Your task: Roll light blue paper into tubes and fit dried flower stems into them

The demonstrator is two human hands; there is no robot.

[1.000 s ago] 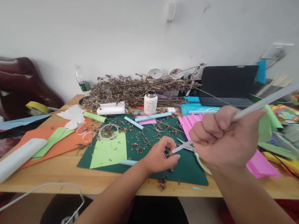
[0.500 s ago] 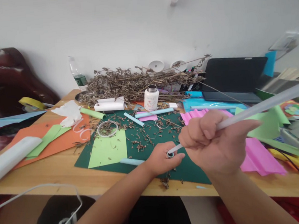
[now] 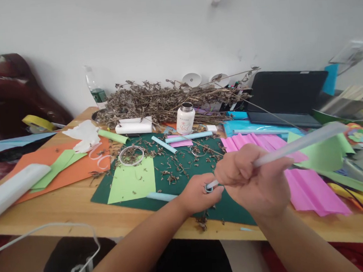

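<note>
Likely insertion: our right grip (image 3: 257,184) clamps the stick (image 3: 304,142), eight-o'clock tip in our left grip's (image 3: 198,193) clasped tube (image 3: 208,190); next, push straight.

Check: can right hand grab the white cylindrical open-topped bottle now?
Probably not without letting go: the right hand is closed around a long translucent white stick; the bottle itself stands uncovered.

Wooden table (image 3: 71,218): green mat (image 3: 233,211) near middle, orange paper (image 3: 77,174) left, pink crinkled paper (image 3: 314,188) right.
</note>
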